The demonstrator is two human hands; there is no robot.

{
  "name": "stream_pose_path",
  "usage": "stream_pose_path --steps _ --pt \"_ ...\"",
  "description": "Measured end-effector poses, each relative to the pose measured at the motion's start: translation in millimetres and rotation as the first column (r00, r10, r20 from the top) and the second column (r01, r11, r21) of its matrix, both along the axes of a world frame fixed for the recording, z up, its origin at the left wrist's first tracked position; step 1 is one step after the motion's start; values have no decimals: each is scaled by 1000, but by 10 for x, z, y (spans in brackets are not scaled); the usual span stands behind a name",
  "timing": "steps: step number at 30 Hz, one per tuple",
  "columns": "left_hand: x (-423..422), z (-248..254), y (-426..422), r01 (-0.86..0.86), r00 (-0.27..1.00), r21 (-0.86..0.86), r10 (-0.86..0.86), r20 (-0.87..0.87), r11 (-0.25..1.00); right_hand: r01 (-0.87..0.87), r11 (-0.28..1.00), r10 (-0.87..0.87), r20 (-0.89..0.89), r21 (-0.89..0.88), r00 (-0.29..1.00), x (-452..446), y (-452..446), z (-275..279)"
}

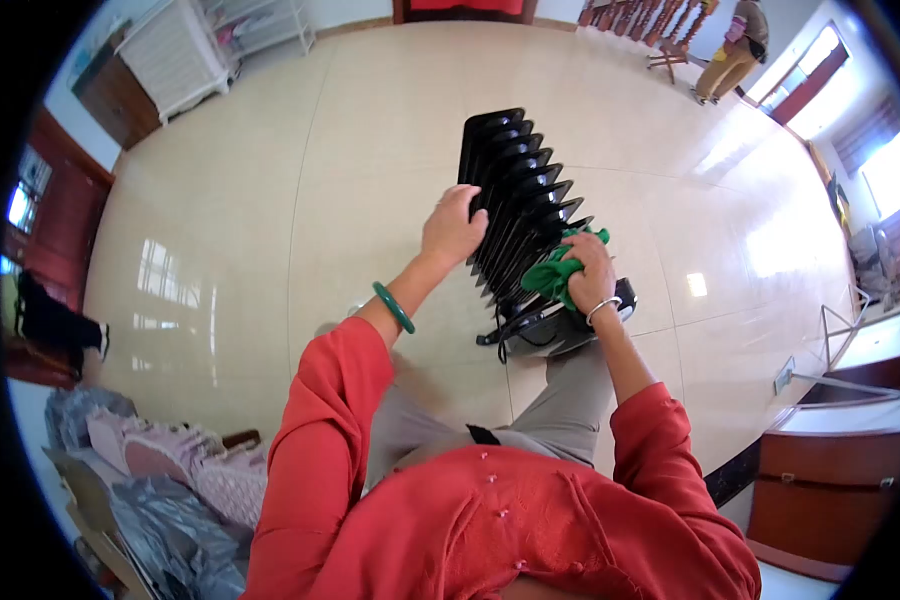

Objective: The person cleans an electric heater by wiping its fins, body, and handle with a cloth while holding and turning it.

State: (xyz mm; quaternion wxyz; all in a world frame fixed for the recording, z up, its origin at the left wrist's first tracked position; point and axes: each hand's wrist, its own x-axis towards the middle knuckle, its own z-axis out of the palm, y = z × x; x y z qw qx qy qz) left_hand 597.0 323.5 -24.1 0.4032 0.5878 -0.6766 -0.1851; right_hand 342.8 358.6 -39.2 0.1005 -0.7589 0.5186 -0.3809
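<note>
A black oil-filled radiator heater (518, 170) with a row of fins stands on the floor in front of me. My left hand (455, 227) is at its left side, fingers curled against the fin edges. My right hand (592, 272) is closed around a bunched green cloth (550, 276), which lies against the fins at the near right end. Below the cloth, a black cord (503, 340) hangs by the heater's near end. A green bangle is on my left wrist and a pale one on my right.
Glossy tiles (370, 130) surround the heater. Another person (735, 60) stands far right near a wooden railing (650, 18). A wooden cabinet (820, 500) is at lower right, a white cabinet (175, 60) at upper left. Plastic-wrapped items (170, 520) lie at lower left.
</note>
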Motion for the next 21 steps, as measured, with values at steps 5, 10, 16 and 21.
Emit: stream_pose_path --steps 5,10,16,21 --pt "188 47 -572 -20 983 44 12 185 999 19 1000 -18 -27 20 999 17 36 14" --pt "199 27 -1161 -50 959 117 16 281 992 43 997 -46 39 62 998 38 91 121" --pt "69 23 -1904 -35 880 -1 32 475 999 49 996 -54 67 79 996 41 94 215" --pt "26 -75 -2387 -68 919 207 -20 393 976 18 993 -27 72 121 997 36 92 254"
